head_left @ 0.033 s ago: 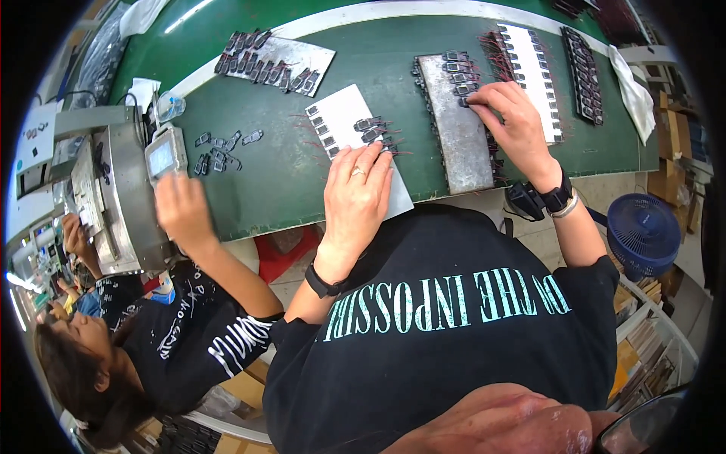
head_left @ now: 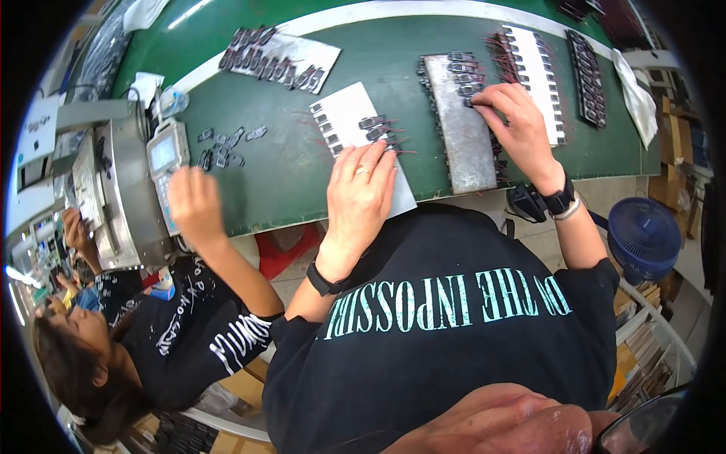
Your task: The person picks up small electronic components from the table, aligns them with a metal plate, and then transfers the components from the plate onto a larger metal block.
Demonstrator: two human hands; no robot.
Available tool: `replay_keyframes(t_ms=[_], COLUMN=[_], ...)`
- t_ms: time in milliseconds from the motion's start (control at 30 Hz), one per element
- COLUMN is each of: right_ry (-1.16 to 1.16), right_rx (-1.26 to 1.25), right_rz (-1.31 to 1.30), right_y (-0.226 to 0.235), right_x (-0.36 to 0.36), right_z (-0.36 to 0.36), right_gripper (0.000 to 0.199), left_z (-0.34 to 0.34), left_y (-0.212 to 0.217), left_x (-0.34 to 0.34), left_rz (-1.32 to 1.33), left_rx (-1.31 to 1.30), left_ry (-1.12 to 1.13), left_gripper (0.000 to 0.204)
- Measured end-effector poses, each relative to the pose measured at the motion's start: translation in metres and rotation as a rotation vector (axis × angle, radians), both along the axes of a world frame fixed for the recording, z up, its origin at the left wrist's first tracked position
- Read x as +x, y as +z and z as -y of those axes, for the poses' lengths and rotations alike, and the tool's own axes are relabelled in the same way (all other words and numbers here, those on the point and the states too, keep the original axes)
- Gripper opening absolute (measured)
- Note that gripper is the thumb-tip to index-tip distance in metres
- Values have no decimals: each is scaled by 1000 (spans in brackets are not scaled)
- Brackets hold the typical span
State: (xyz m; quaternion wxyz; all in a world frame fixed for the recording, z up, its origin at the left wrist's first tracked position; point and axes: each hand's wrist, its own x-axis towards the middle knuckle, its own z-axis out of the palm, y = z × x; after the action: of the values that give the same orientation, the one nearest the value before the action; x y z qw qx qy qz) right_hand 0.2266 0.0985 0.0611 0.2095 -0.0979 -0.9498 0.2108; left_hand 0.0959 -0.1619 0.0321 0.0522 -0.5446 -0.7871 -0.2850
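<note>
My left hand lies palm down over the lower part of a white plate, its fingers stretched out. Their tips touch the plate beside small black rectangular parts with thin red wires. More such parts line the plate's left edge. My right hand is closed in a pinch at the right edge of a grey metal plate. Thumb and forefinger grip a small black part, mostly covered by the fingertips. Above it, several wired parts sit in a column along that plate.
Another white plate edged with wired parts and a black strip of parts lie to the right. At the far left are a loaded plate, loose black parts and a machine with a small screen. A co-worker's hand reaches in there.
The co-worker's hand has moved slightly right and down, away from the screen. My two hands keep nearly the same places on their plates; the whole view has shifted a little.
</note>
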Motion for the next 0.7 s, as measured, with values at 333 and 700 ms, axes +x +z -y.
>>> replay_keyframes(t_ms=[333,700], right_ry=[348,365], right_rx=[-95,-126], right_rz=[109,142], right_y=[-2,8], right_x=[-85,-94], right_z=[50,52], right_gripper=[17,15], left_z=[2,2], left_y=[-3,-6], left_x=[5,6], left_rz=[6,-30], left_rx=[21,32], left_ry=[34,32], left_gripper=[27,27])
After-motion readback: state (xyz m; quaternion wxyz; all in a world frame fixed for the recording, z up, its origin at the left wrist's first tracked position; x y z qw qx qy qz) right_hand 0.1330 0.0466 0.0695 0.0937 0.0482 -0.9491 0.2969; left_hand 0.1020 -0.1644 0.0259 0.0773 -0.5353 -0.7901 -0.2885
